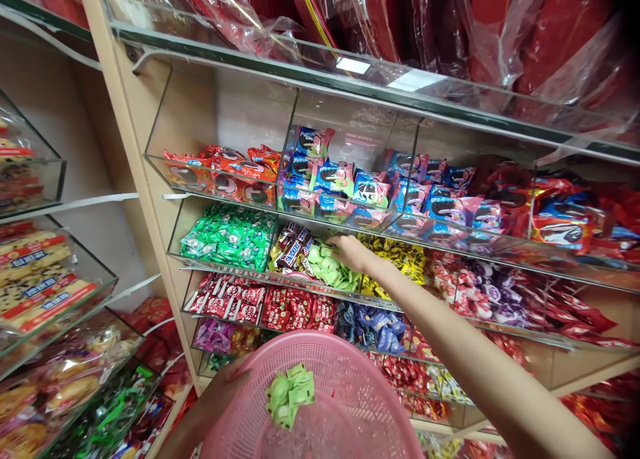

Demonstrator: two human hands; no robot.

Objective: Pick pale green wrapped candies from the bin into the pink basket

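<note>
My left hand grips the left rim of a pink plastic basket, most of its fingers hidden by the basket. A small heap of light green wrapped candies lies inside, against the basket's far wall. My right hand reaches into a shelf compartment over more light green candies, with its fingers curled down onto them; the fingertips are partly hidden. Beside those candies, in the same compartment, are Snickers bars. Yellow wrapped candies sit just right of this hand.
A glass shelf edge runs close above my right hand. Higher up are blue cookie packs and orange packs. Green wrapped candies fill the left compartment. Red packets lie below. Packaged pastries stand on left shelves.
</note>
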